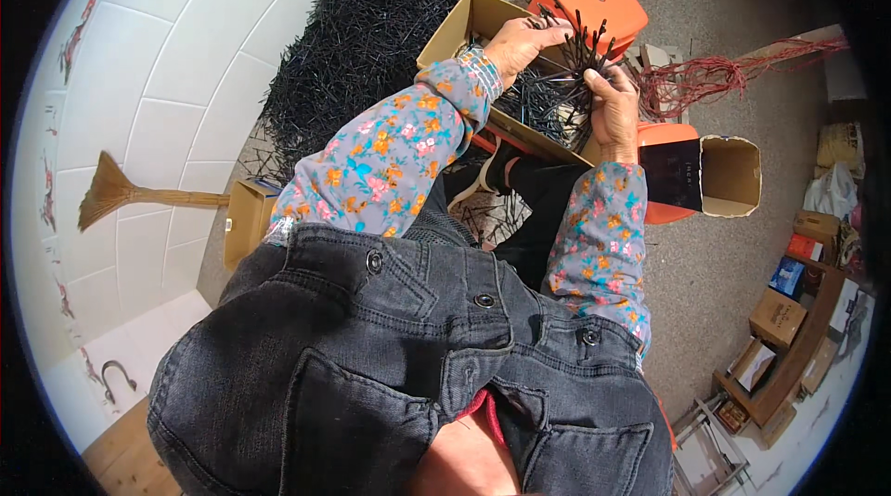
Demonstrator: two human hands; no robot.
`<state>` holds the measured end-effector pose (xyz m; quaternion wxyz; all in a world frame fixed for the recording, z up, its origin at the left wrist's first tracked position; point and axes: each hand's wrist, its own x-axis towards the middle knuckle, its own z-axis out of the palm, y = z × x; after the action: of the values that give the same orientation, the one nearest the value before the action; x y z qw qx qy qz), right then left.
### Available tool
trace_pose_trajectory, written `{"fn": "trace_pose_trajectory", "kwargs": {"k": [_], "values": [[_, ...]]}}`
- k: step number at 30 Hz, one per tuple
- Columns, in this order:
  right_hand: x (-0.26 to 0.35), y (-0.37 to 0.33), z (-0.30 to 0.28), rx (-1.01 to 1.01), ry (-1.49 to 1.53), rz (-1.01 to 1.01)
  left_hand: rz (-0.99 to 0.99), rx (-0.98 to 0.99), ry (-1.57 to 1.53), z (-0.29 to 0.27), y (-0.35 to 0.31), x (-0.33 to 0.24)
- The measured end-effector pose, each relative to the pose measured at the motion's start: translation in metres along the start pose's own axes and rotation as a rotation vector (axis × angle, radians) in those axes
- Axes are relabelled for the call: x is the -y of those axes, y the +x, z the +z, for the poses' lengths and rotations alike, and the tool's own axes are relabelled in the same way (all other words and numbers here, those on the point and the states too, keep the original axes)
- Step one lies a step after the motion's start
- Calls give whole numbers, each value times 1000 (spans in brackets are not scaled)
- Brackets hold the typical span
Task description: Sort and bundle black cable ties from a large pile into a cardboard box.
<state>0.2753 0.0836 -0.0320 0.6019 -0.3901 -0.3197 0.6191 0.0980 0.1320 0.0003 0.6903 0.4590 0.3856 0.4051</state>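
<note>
Over an open cardboard box, both my hands are raised close together. My right hand is closed round the lower part of a fanned bundle of thin black strips, whose thicker tips point up and outward. My left hand reaches in from the left, thumb and fingers pinched on black strips at the bundle's left side. Its fingertips are partly hidden, so how many it holds cannot be made out. More loose dark strips lie in the box below the hands.
A large heap of black strips lies on the left. An orange stool stands behind the box. To the right are tangled red strings and an open black carton. A straw broom and another cardboard box are at left.
</note>
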Motion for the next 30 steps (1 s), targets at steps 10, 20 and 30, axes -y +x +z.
{"fn": "trace_pose_trajectory", "kwargs": {"k": [10, 20, 30], "values": [[5, -4, 10, 29, 35, 24, -12, -81, -121, 11, 8, 2], [4, -3, 6, 34, -25, 82, -65, -12, -156, 16, 3, -8], [11, -4, 13, 9, -37, 138, -42, -249, -230, -17, 26, -9]]}}
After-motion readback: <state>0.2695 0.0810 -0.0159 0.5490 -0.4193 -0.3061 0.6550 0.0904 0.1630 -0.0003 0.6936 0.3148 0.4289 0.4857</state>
